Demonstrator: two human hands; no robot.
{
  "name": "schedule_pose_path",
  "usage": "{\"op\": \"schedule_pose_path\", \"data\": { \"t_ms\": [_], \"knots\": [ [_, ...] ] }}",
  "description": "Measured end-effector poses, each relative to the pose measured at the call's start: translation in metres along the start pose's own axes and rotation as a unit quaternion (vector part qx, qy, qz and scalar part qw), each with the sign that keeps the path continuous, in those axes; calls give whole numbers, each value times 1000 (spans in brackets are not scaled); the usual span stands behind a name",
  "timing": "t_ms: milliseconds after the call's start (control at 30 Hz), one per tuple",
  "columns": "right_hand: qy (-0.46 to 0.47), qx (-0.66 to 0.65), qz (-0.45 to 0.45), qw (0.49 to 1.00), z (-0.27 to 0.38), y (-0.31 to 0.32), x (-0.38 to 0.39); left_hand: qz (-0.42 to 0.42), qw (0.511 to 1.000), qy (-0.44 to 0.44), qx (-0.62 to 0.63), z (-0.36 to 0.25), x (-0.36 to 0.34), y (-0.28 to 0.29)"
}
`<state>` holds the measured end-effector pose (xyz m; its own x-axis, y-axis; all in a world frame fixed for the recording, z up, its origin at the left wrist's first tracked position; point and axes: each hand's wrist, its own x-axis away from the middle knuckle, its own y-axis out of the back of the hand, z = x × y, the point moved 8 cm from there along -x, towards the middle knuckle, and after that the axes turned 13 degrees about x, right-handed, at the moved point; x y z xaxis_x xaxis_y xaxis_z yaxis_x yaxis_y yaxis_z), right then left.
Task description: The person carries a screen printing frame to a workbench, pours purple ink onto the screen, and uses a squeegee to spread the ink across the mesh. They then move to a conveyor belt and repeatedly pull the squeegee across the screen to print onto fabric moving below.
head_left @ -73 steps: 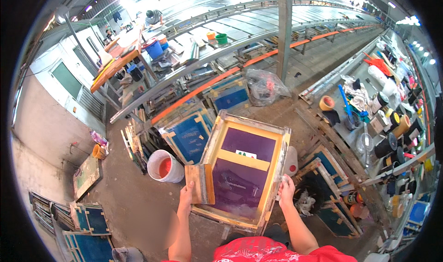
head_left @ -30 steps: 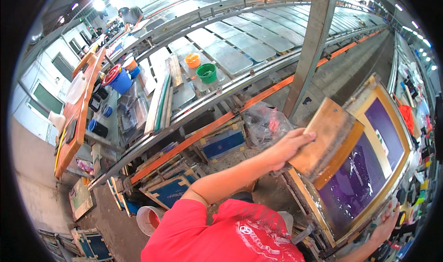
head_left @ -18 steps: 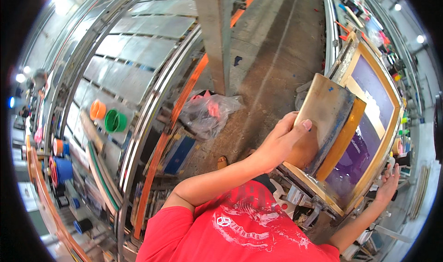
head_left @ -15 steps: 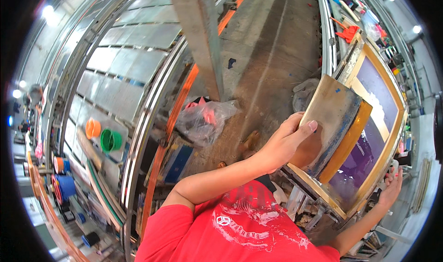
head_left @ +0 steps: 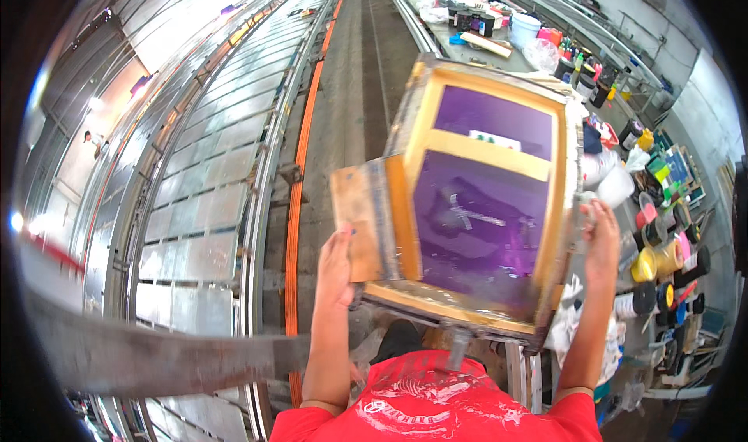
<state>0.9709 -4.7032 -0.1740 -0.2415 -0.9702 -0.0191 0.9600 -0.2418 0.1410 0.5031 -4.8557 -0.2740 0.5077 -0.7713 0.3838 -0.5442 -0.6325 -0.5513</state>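
Observation:
In my left hand (head_left: 336, 267) is a squeegee (head_left: 362, 228) with a wide wooden board and an amber blade, my fingers closed round its outer edge. The blade lies along the left side of a screen printing frame (head_left: 492, 153). This frame has a yellowish taped border and a glossy purple mesh (head_left: 483, 224), crossed by a tape band near its far end. At the frame's right edge is my right hand (head_left: 601, 235), fingers curled by a small pale thing that I cannot make out.
On the right, a long table carries several ink tubs and bottles (head_left: 645, 264), a pale blue bucket (head_left: 523, 31) and plastic bags. Left of the aisle (head_left: 362, 91) run rows of flat printing tables (head_left: 191, 251) beside an orange rail (head_left: 294, 239). A grey beam (head_left: 156, 364) crosses at lower left.
My view has swung right, bringing the frame toward the middle. The squeegee, still in my left hand, has shifted to the frame's left side. My right hand remains by the frame's right edge.

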Motion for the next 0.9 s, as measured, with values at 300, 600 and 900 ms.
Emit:
{"op": "schedule_pose_path", "data": {
  "t_ms": [300,600,900],
  "knots": [
    [-14,-104,129,986,-37,-324,-180,-146,975,-160,-49,-78,-251,64],
    [-93,-151,170,969,-39,-563,-363,-144,983,-81,-85,-169,-559,19],
    [-109,-200,91,969,-69,-678,-557,-51,988,-73,-123,-226,-827,-130]
  ]
}}
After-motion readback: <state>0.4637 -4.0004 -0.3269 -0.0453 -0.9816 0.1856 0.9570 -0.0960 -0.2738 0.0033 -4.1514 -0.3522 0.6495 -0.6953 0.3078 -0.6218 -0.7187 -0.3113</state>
